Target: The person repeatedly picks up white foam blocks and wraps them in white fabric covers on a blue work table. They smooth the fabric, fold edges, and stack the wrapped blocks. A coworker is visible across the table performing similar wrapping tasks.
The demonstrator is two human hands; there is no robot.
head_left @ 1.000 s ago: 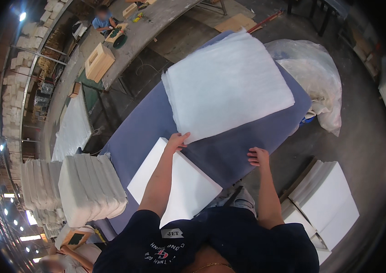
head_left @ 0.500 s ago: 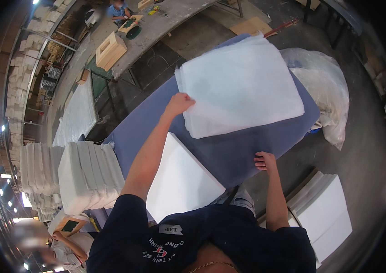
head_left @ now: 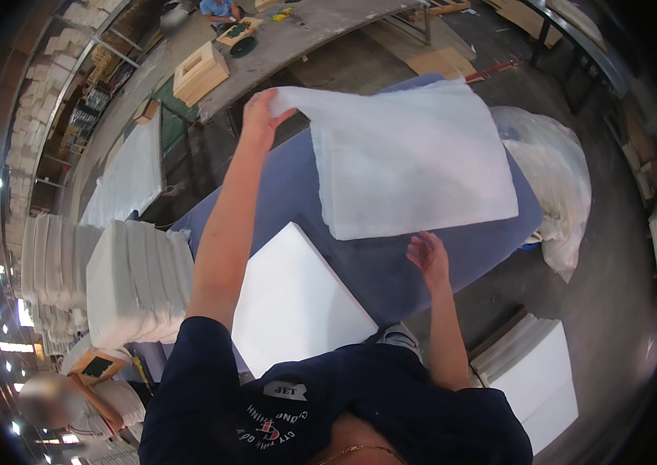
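On the far half of the blue-covered table lies a stack of thin white wadding sheets. My left hand is closed on the far left corner of the top sheet, lifted and stretched out leftward from the stack. Just off the stack's near edge is my right hand, its fingers loosely curled and apart, with nothing seen in it. A smooth white foam slab lies on the table close to my body, below my left forearm.
Wrapped white cushion-like bundles stand in a row at the left, near a person. White boards lean low at the right. Beyond the table are a clear plastic bag, a long workbench with wooden frames, and another person.
My left hand has moved up and to the left, pulling the top sheet's corner away from the stack. My right hand has shifted leftward and closer to the stack.
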